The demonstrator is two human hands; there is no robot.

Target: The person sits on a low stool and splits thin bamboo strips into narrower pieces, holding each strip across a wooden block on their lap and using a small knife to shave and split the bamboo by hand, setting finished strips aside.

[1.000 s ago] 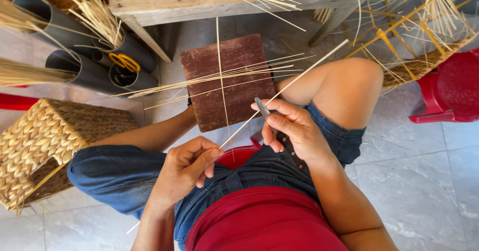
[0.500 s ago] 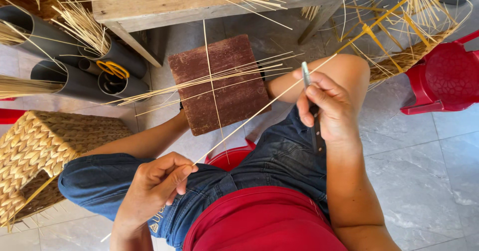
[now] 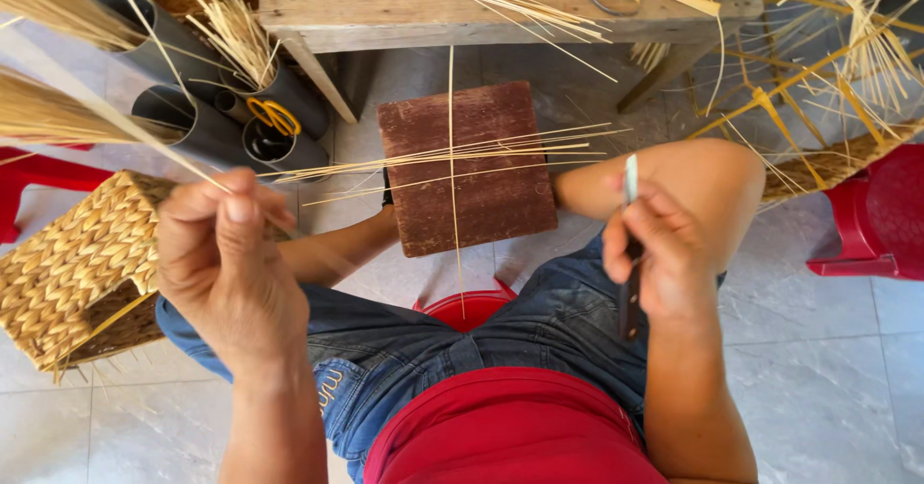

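My right hand (image 3: 659,253) grips a small knife (image 3: 630,181), blade pointing up, dark handle down, above my right thigh. My left hand (image 3: 226,258) is raised close to the camera and pinches a thin pale straw strip (image 3: 115,128) that runs up to the left. Ahead of my knees stands a brown wooden block (image 3: 469,166) with several straw strips (image 3: 452,152) lying across it. I sit on a red stool (image 3: 469,308), in denim shorts.
A woven straw basket (image 3: 72,267) sits at my left. Grey tubes (image 3: 188,118) hold straw and yellow-handled scissors (image 3: 272,115). A wooden table (image 3: 423,8) with straw and scissors stands ahead. Red plastic chairs (image 3: 881,219) flank me; a half-woven frame (image 3: 828,89) lies right.
My left hand has lifted up and to the left with the strip, coming close to the camera. My right hand with the knife has drawn apart from it to the right.
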